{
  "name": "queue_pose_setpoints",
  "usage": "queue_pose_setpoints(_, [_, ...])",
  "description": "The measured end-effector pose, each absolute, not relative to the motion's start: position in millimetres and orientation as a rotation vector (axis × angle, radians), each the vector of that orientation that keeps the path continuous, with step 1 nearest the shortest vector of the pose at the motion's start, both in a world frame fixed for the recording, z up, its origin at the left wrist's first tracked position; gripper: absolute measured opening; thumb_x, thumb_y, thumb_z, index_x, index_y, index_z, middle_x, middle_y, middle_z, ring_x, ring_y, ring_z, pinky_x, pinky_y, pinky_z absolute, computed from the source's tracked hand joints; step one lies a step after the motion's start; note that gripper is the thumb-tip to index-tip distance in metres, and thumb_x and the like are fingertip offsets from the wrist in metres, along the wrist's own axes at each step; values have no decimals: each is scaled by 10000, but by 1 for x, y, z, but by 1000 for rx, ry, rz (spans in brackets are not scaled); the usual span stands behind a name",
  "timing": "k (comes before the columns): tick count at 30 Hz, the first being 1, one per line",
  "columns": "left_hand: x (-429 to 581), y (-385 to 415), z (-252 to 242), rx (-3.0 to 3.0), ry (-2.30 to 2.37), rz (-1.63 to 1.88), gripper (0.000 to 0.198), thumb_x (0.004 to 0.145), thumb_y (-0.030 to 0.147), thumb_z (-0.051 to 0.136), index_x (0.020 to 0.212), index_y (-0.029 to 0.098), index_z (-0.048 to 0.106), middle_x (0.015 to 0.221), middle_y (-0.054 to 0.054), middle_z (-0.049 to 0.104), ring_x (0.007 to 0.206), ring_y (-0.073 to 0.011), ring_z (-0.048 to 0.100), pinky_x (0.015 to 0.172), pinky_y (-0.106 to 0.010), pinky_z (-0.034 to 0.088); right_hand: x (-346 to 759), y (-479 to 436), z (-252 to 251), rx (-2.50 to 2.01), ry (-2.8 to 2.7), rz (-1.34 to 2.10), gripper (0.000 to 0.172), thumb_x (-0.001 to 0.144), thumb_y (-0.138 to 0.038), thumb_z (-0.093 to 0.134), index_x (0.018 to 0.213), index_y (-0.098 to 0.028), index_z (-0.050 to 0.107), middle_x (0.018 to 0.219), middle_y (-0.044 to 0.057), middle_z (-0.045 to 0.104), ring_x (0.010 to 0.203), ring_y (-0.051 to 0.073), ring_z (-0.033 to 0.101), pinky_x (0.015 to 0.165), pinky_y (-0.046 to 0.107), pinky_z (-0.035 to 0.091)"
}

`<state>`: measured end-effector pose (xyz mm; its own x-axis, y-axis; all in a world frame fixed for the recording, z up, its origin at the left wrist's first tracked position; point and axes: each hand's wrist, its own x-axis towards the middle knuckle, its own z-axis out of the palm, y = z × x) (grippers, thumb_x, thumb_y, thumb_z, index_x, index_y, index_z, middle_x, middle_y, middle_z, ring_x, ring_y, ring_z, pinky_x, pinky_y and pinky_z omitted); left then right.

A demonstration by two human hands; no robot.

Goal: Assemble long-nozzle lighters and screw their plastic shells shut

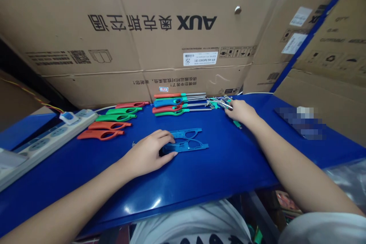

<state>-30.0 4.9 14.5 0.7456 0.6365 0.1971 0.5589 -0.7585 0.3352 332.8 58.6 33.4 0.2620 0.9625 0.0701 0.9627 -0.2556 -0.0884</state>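
Observation:
My left hand (153,148) curls over the handle ends of two blue lighter casing halves (194,144), thumb on the near one and fingers on the far one. The halves lie side by side on the blue table, hollow sides up. My right hand (241,111) reaches to a pile of lighter inner parts (215,103) with metal tubes, green pieces and wires. Its fingers are closed on a metal lighter tube (227,105); the fingertips are partly hidden. To the left of the pile lie several stick lighters (171,109) in red, green, blue and orange with metal tubes.
Orange, green and red lighter casings (107,126) lie at the left, beside a white power strip (51,141) with a plug in it. A large cardboard sheet (160,53) walls off the back. A blurred dark flat object (300,124) rests at the right on the blue table (183,187).

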Motion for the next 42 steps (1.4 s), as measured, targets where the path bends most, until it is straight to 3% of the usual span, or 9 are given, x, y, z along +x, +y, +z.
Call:
queue_pose_setpoints(8, [-30,6,14,2670,946,447,195,931,344,623,1062,201,640,1141,-92,660,1097,-258,621,986,-417,526,355,61,42,-2422,-1739,-38,208,839,-371,582,851,-187,679,916,158,725,792,283,681,578,314,440])
queue_pose_setpoints(14, [-31,5,15,2662,964,426,214,928,352,624,1076,198,638,1143,-99,654,1101,-262,618,980,-420,529,360,63,38,-2421,-1717,-13,222,821,-400,612,892,-199,673,923,132,721,814,278,668,598,311,423])
queue_pose_setpoints(17, [-32,4,17,2669,970,416,218,926,361,620,1065,195,638,1138,-106,658,1091,-268,625,968,-424,536,356,61,41,-2248,-1606,-82,223,841,-409,577,914,-212,652,895,112,711,800,270,649,635,326,428])
queue_pose_setpoints(21, [-33,3,21,2656,971,406,213,917,368,627,1047,200,644,1125,-99,663,1072,-263,637,957,-412,543,348,57,43,-1882,-1558,-91,201,851,-412,557,775,-227,582,723,51,635,687,221,580,640,317,414])
queue_pose_setpoints(30, [-33,33,32,2766,1047,796,205,967,335,542,1075,195,645,1122,-92,682,1106,-255,608,1001,-418,501,322,48,34,-1360,-2286,270,300,903,-450,532,723,-213,496,672,-17,506,639,146,454,640,274,357])
queue_pose_setpoints(37, [-27,107,43,2919,1308,625,334,959,376,542,1175,129,605,1217,-174,646,1147,-339,575,978,-490,483,303,44,24,-1345,-2496,367,299,911,-405,537,697,-206,471,655,-16,518,609,137,435,596,267,296])
queue_pose_setpoints(42, [-22,147,37,2909,1242,545,260,927,334,587,1112,156,632,1113,-138,683,1088,-308,628,948,-443,509,301,46,18,-1387,-2565,383,291,913,-416,545,718,-203,507,706,2,579,634,142,477,597,267,287])
